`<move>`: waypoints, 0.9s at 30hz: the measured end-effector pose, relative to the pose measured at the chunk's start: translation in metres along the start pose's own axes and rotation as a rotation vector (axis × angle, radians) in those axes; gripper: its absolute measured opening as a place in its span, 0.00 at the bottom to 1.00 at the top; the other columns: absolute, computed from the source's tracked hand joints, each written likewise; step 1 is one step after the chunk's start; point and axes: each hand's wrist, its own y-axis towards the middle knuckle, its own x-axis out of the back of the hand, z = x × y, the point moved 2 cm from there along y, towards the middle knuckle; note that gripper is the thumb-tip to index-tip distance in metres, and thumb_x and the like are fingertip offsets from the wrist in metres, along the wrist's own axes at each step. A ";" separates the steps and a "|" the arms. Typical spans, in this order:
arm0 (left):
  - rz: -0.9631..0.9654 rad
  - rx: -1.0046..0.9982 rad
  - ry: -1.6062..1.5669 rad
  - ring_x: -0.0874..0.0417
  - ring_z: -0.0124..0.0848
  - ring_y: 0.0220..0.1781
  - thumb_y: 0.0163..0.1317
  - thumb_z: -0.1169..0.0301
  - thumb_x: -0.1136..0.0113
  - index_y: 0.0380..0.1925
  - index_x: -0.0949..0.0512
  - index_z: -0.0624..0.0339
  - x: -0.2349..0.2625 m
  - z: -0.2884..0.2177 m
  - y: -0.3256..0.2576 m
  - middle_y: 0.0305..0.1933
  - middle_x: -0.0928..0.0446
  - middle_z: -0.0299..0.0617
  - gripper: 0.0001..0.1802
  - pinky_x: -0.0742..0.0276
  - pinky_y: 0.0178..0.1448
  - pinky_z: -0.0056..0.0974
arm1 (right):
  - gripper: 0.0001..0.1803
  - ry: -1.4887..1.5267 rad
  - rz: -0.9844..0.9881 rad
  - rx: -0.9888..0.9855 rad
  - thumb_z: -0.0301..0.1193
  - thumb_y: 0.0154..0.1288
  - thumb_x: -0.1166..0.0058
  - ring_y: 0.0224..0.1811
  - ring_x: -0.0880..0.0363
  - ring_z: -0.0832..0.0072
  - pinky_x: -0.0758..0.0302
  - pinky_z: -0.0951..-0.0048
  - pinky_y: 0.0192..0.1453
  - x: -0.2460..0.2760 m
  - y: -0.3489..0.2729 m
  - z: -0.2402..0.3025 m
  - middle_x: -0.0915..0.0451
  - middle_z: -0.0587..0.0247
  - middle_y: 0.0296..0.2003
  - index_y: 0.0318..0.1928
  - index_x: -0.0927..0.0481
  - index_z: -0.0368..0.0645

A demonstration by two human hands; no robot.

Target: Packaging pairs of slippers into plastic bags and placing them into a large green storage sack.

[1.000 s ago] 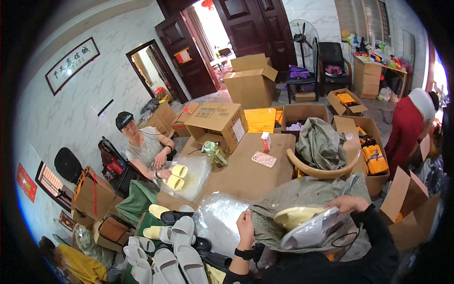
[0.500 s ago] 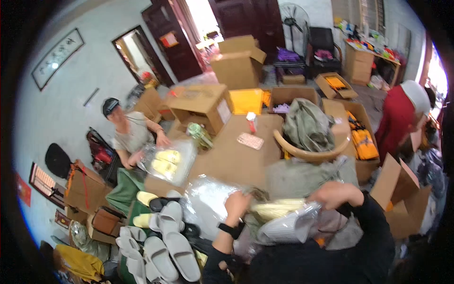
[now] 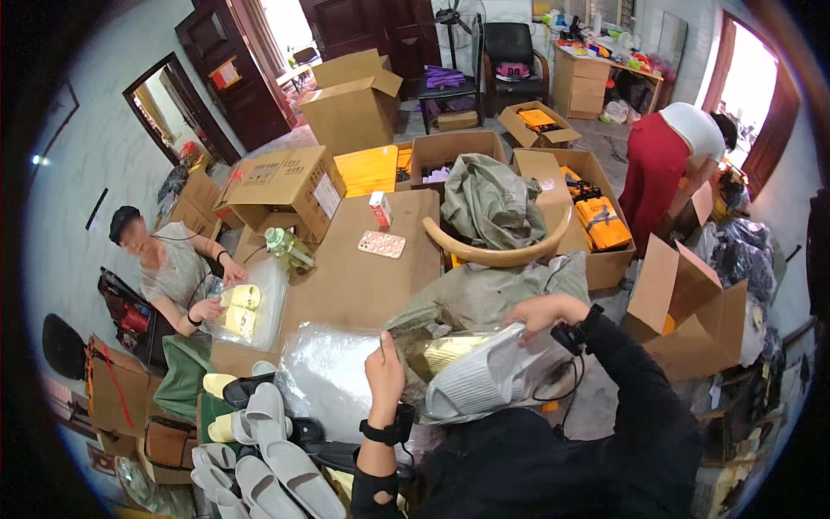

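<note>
My right hand (image 3: 549, 315) is closed on the end of a grey slipper (image 3: 471, 381), whose ribbed sole faces up. Pale yellow ribbed footwear (image 3: 437, 355) shows just behind it. Clear plastic wraps loosely around both; I cannot tell how far inside it they lie. My left hand (image 3: 385, 374) is closed with its thumb up, apparently pinching the edge of the plastic bag (image 3: 412, 381). Beside it lies a stack of clear plastic bags (image 3: 324, 368). Grey slippers (image 3: 290, 471) are piled at the lower left, with black and yellow ones among them.
Across the table at left, a co-worker handles bagged yellow slippers (image 3: 240, 311). A green bottle (image 3: 290, 249), a phone (image 3: 381, 244) and a small drink carton (image 3: 380, 209) stand or lie on the cardboard tabletop (image 3: 346, 290). An open carton (image 3: 692, 316) is at right; another person bends behind it.
My left hand has moved left and my right hand left and up, onto the slipper's end. The view has turned right. The person in red trousers now bends over farther right.
</note>
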 end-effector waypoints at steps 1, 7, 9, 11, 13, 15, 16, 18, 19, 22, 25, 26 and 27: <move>0.024 0.032 -0.004 0.41 0.30 0.21 0.71 0.54 0.63 0.19 0.34 0.73 0.001 0.003 -0.002 0.14 0.38 0.43 0.31 0.40 0.27 0.40 | 0.31 -0.003 0.003 0.002 0.32 0.48 0.38 0.46 0.23 0.60 0.29 0.66 0.49 0.002 0.003 -0.001 0.21 0.52 0.45 0.56 0.29 0.40; 0.065 0.082 -0.032 0.44 0.27 0.20 0.71 0.54 0.64 0.15 0.38 0.69 0.009 -0.003 -0.015 0.13 0.43 0.36 0.31 0.45 0.24 0.40 | 0.30 0.092 -0.075 -0.032 0.31 0.48 0.40 0.42 0.25 0.69 0.30 0.70 0.47 0.028 0.017 -0.040 0.20 0.58 0.41 0.55 0.29 0.40; 0.039 0.137 -0.082 0.45 0.26 0.20 0.71 0.53 0.64 0.15 0.39 0.68 0.011 -0.004 -0.014 0.14 0.44 0.35 0.31 0.46 0.24 0.40 | 0.28 0.145 -0.160 0.006 0.33 0.50 0.40 0.40 0.26 0.71 0.30 0.70 0.46 0.034 0.011 -0.063 0.20 0.59 0.39 0.53 0.27 0.39; 0.049 0.046 0.017 0.35 0.46 0.20 0.70 0.54 0.64 0.20 0.30 0.75 0.013 0.000 -0.013 0.17 0.31 0.57 0.33 0.36 0.31 0.47 | 0.26 0.180 -0.347 -0.220 0.37 0.51 0.41 0.42 0.25 0.67 0.30 0.68 0.47 0.034 0.012 -0.090 0.21 0.55 0.41 0.51 0.26 0.39; 0.047 0.042 0.131 0.27 0.55 0.26 0.70 0.54 0.65 0.25 0.26 0.74 0.013 0.003 -0.009 0.22 0.26 0.61 0.31 0.33 0.35 0.49 | 0.25 0.296 -0.206 -0.396 0.41 0.54 0.41 0.42 0.26 0.70 0.31 0.69 0.47 0.025 0.016 -0.086 0.21 0.57 0.40 0.46 0.24 0.33; -0.009 -0.050 0.231 0.25 0.60 0.35 0.70 0.55 0.67 0.33 0.24 0.70 0.011 -0.003 -0.008 0.29 0.24 0.62 0.29 0.31 0.40 0.51 | 0.27 0.404 -0.225 -0.298 0.44 0.55 0.41 0.42 0.28 0.74 0.32 0.72 0.48 0.001 0.031 -0.105 0.22 0.61 0.40 0.49 0.25 0.37; -0.011 -0.054 0.232 0.25 0.60 0.35 0.70 0.55 0.67 0.33 0.24 0.70 0.010 -0.005 -0.008 0.29 0.24 0.62 0.29 0.31 0.40 0.51 | 0.28 0.495 -0.184 -0.276 0.44 0.56 0.42 0.44 0.29 0.74 0.33 0.72 0.50 -0.013 0.038 -0.102 0.23 0.61 0.42 0.50 0.26 0.36; 0.049 -0.056 0.231 0.24 0.60 0.38 0.70 0.55 0.66 0.38 0.24 0.68 0.005 -0.007 -0.010 0.32 0.24 0.63 0.27 0.30 0.42 0.51 | 0.34 0.550 -0.133 -0.264 0.45 0.56 0.42 0.49 0.32 0.72 0.35 0.72 0.53 -0.030 0.054 -0.088 0.25 0.59 0.46 0.57 0.31 0.34; 0.047 -0.056 0.235 0.24 0.60 0.38 0.70 0.55 0.66 0.38 0.24 0.68 0.003 -0.008 -0.011 0.32 0.24 0.63 0.27 0.30 0.42 0.51 | 0.34 0.552 -0.133 -0.260 0.45 0.56 0.42 0.49 0.32 0.72 0.35 0.72 0.53 -0.028 0.060 -0.084 0.25 0.59 0.46 0.57 0.31 0.34; 0.043 -0.014 0.148 0.25 0.58 0.35 0.70 0.56 0.66 0.39 0.26 0.71 0.000 -0.006 -0.013 0.30 0.24 0.61 0.27 0.30 0.42 0.48 | 0.33 0.516 -0.316 -0.279 0.43 0.55 0.43 0.47 0.28 0.67 0.33 0.69 0.52 -0.026 0.069 -0.092 0.23 0.56 0.43 0.57 0.32 0.37; 0.008 -0.010 0.021 0.33 0.44 0.27 0.71 0.56 0.65 0.31 0.28 0.72 -0.002 -0.014 -0.006 0.24 0.29 0.55 0.27 0.34 0.37 0.44 | 0.39 0.598 -0.635 -0.123 0.38 0.54 0.41 0.46 0.27 0.66 0.32 0.67 0.52 -0.035 0.083 -0.170 0.24 0.50 0.46 0.62 0.41 0.30; -0.052 -0.104 -0.063 0.41 0.34 0.25 0.71 0.56 0.65 0.25 0.32 0.71 0.002 -0.007 -0.006 0.19 0.36 0.46 0.27 0.38 0.32 0.41 | 0.42 0.597 -0.545 -0.191 0.39 0.55 0.41 0.51 0.29 0.65 0.33 0.68 0.55 -0.027 0.084 -0.150 0.28 0.47 0.51 0.63 0.45 0.29; -0.042 -0.092 -0.061 0.41 0.34 0.25 0.71 0.56 0.65 0.25 0.32 0.71 0.006 -0.002 -0.008 0.19 0.36 0.46 0.27 0.38 0.32 0.41 | 0.46 0.593 -0.462 -0.264 0.40 0.55 0.41 0.56 0.31 0.64 0.34 0.70 0.58 -0.016 0.077 -0.124 0.32 0.44 0.56 0.65 0.50 0.28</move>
